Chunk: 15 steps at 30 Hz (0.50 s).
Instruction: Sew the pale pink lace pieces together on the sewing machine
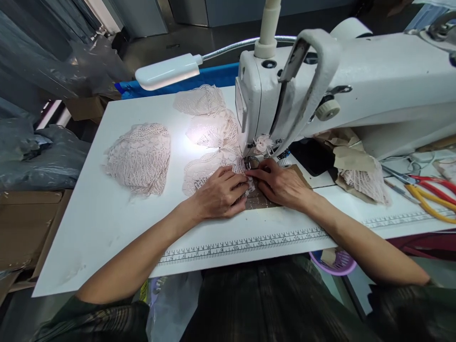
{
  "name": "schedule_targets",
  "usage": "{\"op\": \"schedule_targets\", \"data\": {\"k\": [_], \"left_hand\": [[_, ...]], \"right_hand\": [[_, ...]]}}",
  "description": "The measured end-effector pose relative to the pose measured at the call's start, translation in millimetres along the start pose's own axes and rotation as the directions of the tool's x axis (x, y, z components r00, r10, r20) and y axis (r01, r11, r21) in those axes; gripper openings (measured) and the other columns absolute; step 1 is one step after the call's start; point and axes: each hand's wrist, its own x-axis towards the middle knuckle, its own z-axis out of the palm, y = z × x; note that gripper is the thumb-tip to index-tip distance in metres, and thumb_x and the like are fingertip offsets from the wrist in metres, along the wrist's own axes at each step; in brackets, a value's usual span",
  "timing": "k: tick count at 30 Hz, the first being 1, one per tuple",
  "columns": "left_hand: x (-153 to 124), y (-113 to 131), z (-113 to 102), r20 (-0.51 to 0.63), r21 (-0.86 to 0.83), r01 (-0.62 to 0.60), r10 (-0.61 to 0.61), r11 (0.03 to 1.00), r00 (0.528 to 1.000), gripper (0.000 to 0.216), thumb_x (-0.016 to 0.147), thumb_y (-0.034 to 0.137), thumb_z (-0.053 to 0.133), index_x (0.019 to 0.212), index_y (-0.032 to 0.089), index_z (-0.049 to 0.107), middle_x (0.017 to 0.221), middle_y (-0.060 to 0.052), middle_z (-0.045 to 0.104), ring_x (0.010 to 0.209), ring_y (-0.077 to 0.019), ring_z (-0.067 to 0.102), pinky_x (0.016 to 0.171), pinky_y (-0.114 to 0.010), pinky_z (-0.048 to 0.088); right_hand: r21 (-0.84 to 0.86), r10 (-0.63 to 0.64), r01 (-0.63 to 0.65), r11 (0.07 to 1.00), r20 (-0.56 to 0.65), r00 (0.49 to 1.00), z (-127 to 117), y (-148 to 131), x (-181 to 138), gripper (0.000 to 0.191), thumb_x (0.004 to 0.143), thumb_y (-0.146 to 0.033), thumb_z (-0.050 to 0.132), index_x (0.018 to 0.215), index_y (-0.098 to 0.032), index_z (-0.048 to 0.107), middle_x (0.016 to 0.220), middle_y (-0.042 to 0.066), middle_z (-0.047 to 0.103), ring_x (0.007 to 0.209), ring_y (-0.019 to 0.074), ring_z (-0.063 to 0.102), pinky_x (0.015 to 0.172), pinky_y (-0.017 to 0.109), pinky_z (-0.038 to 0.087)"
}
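Observation:
Pale pink lace pieces (199, 168) run in a chain from the back of the table to the sewing machine's needle area. My left hand (223, 194) rests over the nearest piece, fingers bent and closed on its edge. Just right of the presser foot (252, 163), my right hand (284, 184) pinches the lace edge between thumb and forefinger; the fingertips of both hands almost meet there. The white sewing machine (263, 95) stands directly behind my hands. Under them lies a brown plate (265, 202). The needle itself is hidden.
A stack of folded lace (142, 156) lies on the left. On the right are a dark phone-like slab (313, 156), more lace (366, 183), and scissors with yellow handles (429, 202). A lamp (169, 71) hangs behind; a printed ruler (245, 248) follows the front edge.

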Motion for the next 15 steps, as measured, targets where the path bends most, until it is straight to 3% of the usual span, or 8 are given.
{"op": "schedule_targets", "data": {"k": [3, 6, 11, 15], "left_hand": [[0.1, -2.0, 5.4, -0.052, 0.012, 0.032, -0.031, 0.999, 0.998, 0.021, 0.093, 0.027, 0.052, 0.101, 0.016, 0.068, 0.106, -0.008, 0.070, 0.089, -0.0194, 0.066, 0.098, -0.044, 0.046], [0.7, -4.3, 9.2, -0.100, 0.004, 0.065, -0.064, 0.998, 0.993, 0.019, 0.095, 0.026, 0.053, 0.098, 0.017, 0.069, 0.104, -0.006, 0.072, 0.087, -0.0169, 0.066, 0.098, -0.042, 0.047], [1.7, -4.1, 10.1, -0.107, -0.012, 0.099, -0.099, 0.995, 0.989, 0.017, 0.096, 0.024, 0.053, 0.099, 0.019, 0.069, 0.106, -0.005, 0.071, 0.089, -0.0164, 0.066, 0.101, -0.046, 0.044], [3.5, -1.8, 6.6, -0.082, 0.010, 0.120, -0.119, 0.993, 0.990, 0.018, 0.093, 0.018, 0.053, 0.103, 0.018, 0.069, 0.109, -0.009, 0.069, 0.093, -0.0209, 0.063, 0.089, -0.044, 0.046]], "right_hand": [[0.025, 0.025, -0.025, 0.999, -0.006, 1.000, 0.7, 0.3, 0.1, 0.042, 0.095, -0.030, 0.043, 0.132, -0.022, 0.061, 0.112, 0.015, 0.058, 0.071, 0.0195, 0.055, 0.056, 0.029, 0.041], [0.207, 0.051, -0.036, 0.978, -0.069, 0.996, -0.9, 8.3, -2.9, 0.038, 0.093, -0.026, 0.045, 0.126, -0.022, 0.063, 0.115, 0.014, 0.056, 0.071, 0.0174, 0.056, 0.063, 0.031, 0.047], [0.458, 0.225, -0.064, 0.887, -0.308, 0.924, -6.1, 24.1, -4.8, 0.018, 0.088, -0.023, 0.050, 0.094, -0.018, 0.066, 0.091, 0.009, 0.059, 0.081, 0.0206, 0.057, 0.072, 0.034, 0.049], [0.507, 0.274, -0.086, 0.858, -0.308, 0.911, -7.4, 24.1, -3.0, 0.010, 0.083, -0.021, 0.053, 0.085, -0.018, 0.062, 0.082, 0.005, 0.058, 0.070, 0.0176, 0.054, 0.066, 0.032, 0.047]]}}
